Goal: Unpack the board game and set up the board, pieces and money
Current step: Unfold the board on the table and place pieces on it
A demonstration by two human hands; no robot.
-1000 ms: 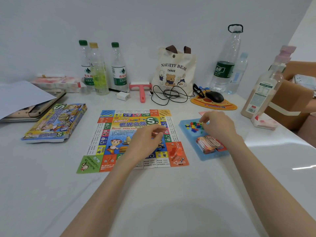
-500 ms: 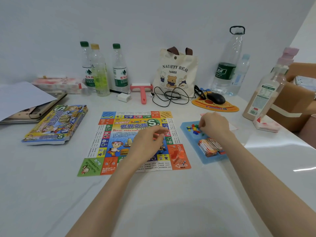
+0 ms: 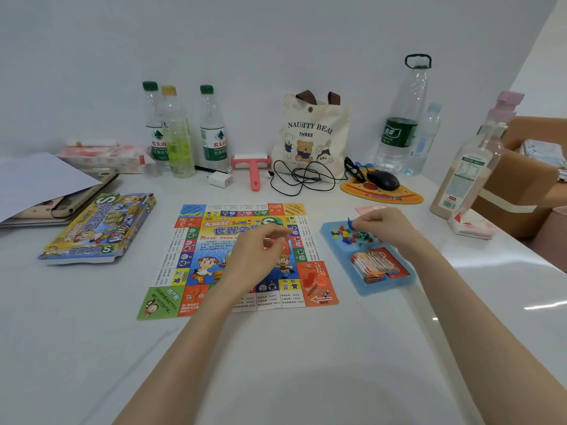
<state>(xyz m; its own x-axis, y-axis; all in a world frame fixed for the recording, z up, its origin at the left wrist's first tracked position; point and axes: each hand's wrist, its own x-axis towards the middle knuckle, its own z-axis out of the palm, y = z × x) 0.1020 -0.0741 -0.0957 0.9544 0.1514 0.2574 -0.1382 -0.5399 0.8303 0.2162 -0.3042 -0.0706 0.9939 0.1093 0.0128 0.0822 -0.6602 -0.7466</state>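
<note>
The colourful game board (image 3: 184,271) lies unfolded flat in the middle of the white table. My left hand (image 3: 256,256) hovers over its centre with fingers curled and thumb near the fingertips; whether it holds anything is hidden. To the right lies a blue tray (image 3: 405,280) with a heap of small coloured pieces (image 3: 348,236) at its far end and a stack of money and cards (image 3: 374,265) at its near end. My right hand (image 3: 383,225) is over the heap and pinches a small blue piece (image 3: 349,221). Some orange pieces (image 3: 316,279) stand on the board's near right corner.
The game box (image 3: 98,228) lies left of the board, beside a notebook under white paper (image 3: 40,182). Along the wall stand water bottles (image 3: 211,130), a tote bag (image 3: 313,136), a pink roller (image 3: 253,170), a black cable, a mouse (image 3: 383,179) and a tall bottle (image 3: 466,173).
My right hand has drawn back slightly from the heap with a blue piece pinched in its fingers. My left hand stays over the board's centre.
</note>
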